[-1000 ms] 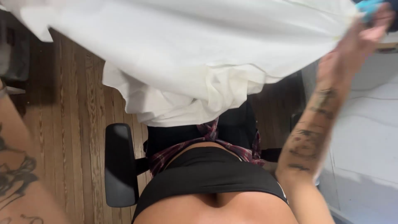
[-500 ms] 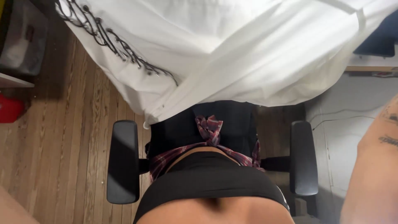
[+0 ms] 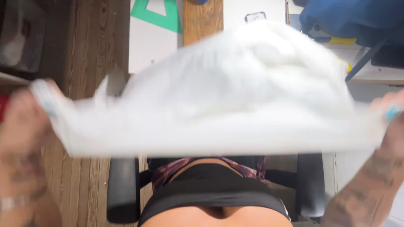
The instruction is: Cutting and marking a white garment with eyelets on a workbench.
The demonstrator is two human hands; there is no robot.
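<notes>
- A white cloth (image 3: 235, 96), blurred, is stretched wide across the middle of the head view, held up in the air above the person's lap and in front of the desk (image 3: 202, 17).
- The left hand (image 3: 25, 122) has its grip clenched on the cloth's left edge, with the fabric bunched at the fingers.
- The right hand (image 3: 389, 122) has its grip pinched on the cloth's right edge; a tattooed forearm runs down from it to the lower right corner.
- Below the cloth sits a black office chair (image 3: 124, 189), its two armrests showing on either side of the person's waist.
- A plaid garment (image 3: 168, 172) lies on the seat behind the black waistband.
- Above the cloth, on the desk, lie a white sheet (image 3: 151, 46) with a green triangle ruler (image 3: 158, 14) on it.
- A blue fabric heap (image 3: 353, 19) sits at the upper right.
- Wooden floorboards (image 3: 84, 50) run along the left side.
</notes>
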